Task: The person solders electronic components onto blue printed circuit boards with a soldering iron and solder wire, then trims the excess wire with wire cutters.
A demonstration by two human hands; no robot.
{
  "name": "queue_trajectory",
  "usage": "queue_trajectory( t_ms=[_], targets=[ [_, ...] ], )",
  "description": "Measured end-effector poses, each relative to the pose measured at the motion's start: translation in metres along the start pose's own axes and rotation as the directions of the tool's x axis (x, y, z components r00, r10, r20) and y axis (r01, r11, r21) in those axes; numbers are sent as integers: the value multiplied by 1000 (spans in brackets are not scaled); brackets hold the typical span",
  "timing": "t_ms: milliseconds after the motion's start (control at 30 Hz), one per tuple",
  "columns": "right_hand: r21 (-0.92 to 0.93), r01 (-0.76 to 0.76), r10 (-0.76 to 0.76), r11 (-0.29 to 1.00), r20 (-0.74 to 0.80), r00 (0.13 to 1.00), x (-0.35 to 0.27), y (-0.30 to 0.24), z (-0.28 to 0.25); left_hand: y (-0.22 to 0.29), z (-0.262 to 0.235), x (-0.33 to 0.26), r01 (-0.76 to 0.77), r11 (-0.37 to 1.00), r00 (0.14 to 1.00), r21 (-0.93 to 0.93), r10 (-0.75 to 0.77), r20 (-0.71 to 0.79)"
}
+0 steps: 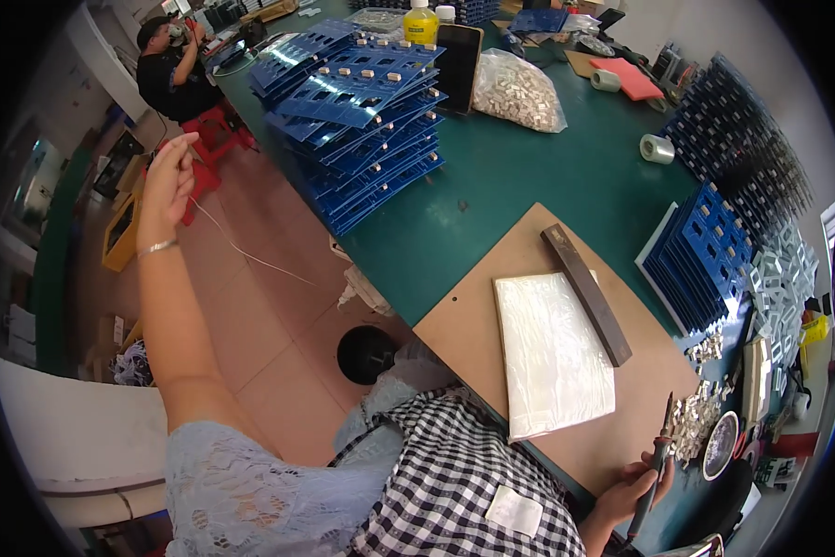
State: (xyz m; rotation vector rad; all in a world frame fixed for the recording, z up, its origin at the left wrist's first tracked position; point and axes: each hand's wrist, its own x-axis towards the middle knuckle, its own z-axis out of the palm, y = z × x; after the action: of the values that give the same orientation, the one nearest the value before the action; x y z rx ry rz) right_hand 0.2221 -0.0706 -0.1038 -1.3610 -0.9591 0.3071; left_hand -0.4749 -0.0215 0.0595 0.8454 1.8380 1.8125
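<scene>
My right hand (629, 489), low at the right by the table edge, is closed round the dark handle of a soldering iron (660, 455), its tip pointing up and away. Just beyond lies a loose pile of small metal connectors (698, 418). A brown board (478, 311) in front of me bears a white plastic-wrapped pad (556, 357) and a dark bar (586, 295) lying across the pad's right edge. Far out to the left, my left hand (168, 181) is raised off the table, fingers curled and the index finger straighter. Nothing shows in it.
Blue circuit boards (362, 121) rise in a tall, uneven stack at the table's left edge. More boards (700, 255) stand at the right beside grey metal parts (784, 288). A bag of small parts (517, 91) lies farther back. A person (171, 70) sits at another table.
</scene>
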Motion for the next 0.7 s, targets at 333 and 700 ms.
queue_trajectory(
  t_ms=[333,700],
  targets=[
    [455,163,-394,876,477,786,3,-52,50,-24,250,-258,310,932,105,-188,163,981],
    [324,357,-478,876,491,729,-8,-71,51,-22,303,-343,-3,970,-79,-245,244,967]
  ],
)
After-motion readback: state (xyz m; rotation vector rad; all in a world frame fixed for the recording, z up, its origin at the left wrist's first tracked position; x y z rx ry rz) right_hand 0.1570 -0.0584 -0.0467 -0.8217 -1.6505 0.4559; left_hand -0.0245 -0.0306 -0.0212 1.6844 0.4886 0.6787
